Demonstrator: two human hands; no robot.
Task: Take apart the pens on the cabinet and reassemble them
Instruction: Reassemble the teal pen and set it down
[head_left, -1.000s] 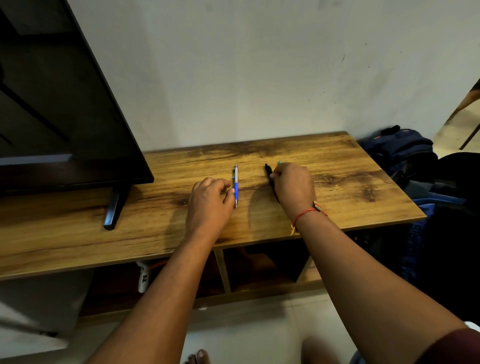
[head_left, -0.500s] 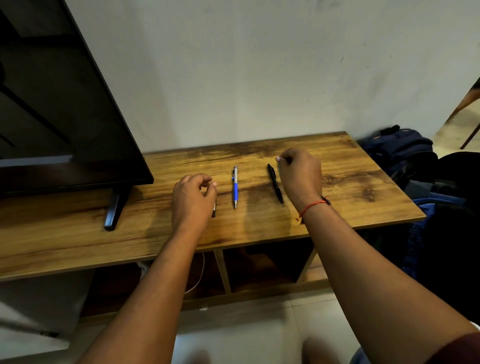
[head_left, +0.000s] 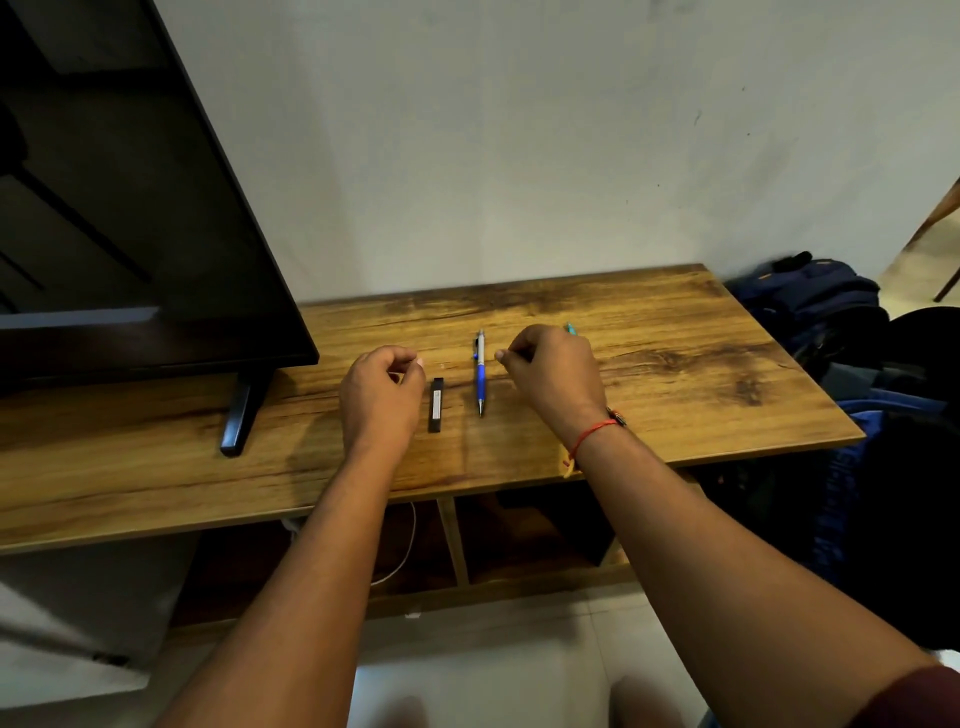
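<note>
A blue and silver pen (head_left: 480, 372) lies on the wooden cabinet (head_left: 675, 374), pointing toward me. Left of it lies a short black pen piece (head_left: 436, 405) with a pale label. My left hand (head_left: 382, 397) hovers just left of that piece, fingers curled, holding nothing. My right hand (head_left: 553, 374) is just right of the blue pen, fingers curled with thumb and forefinger tips together and nothing visible between them. It covers the black pen. A teal pen tip (head_left: 570, 327) pokes out behind it.
A large black TV (head_left: 130, 234) stands on the cabinet's left part, its foot (head_left: 240, 415) near the front edge. Dark blue bags (head_left: 815, 306) sit on the floor to the right. Open shelves and a white cable (head_left: 405, 551) lie below the top.
My right hand moved left from beside the black pen and now covers it, uncovering the teal tip. My left hand drew left off the short black piece, which now shows fully.
</note>
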